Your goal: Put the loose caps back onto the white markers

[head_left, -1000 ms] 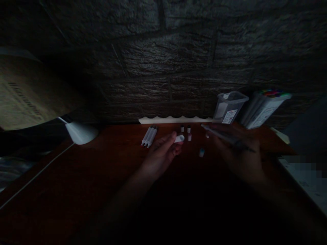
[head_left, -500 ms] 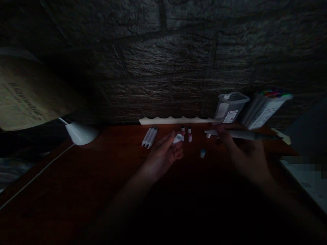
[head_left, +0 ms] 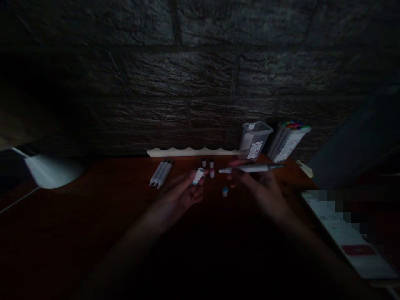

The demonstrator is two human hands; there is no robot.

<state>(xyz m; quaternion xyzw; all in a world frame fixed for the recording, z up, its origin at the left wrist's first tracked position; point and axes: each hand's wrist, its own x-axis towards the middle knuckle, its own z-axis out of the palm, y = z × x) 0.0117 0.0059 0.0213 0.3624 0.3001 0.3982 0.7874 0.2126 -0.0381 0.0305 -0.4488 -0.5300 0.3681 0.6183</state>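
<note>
In my left hand (head_left: 183, 189) is a white marker cap (head_left: 198, 176) with a teal end, its open mouth turned up and toward the right. My right hand (head_left: 261, 185) grips a marker (head_left: 250, 168) with a pale barrel, lying nearly level. The marker's left tip points at the cap, a short gap apart. Between and behind the hands, small caps (head_left: 211, 172) stand on the desk, two of them dark-topped. Nearer to me stands a blue-topped cap (head_left: 225, 191). Three uncapped markers (head_left: 161, 173) lie side by side left of my left hand.
A clear plastic box (head_left: 254, 141) stands against the stone wall (head_left: 206, 75). Right of it, another box (head_left: 289, 141) is full of colourful markers. A wavy white strip (head_left: 192, 152) runs along the wall. A white lamp base (head_left: 53, 171) stands at left; the scene is dark.
The view has swung right, so things sit further left. My right hand has brought the marker closer to the left hand, and the cap in my left hand has tilted more upright.
</note>
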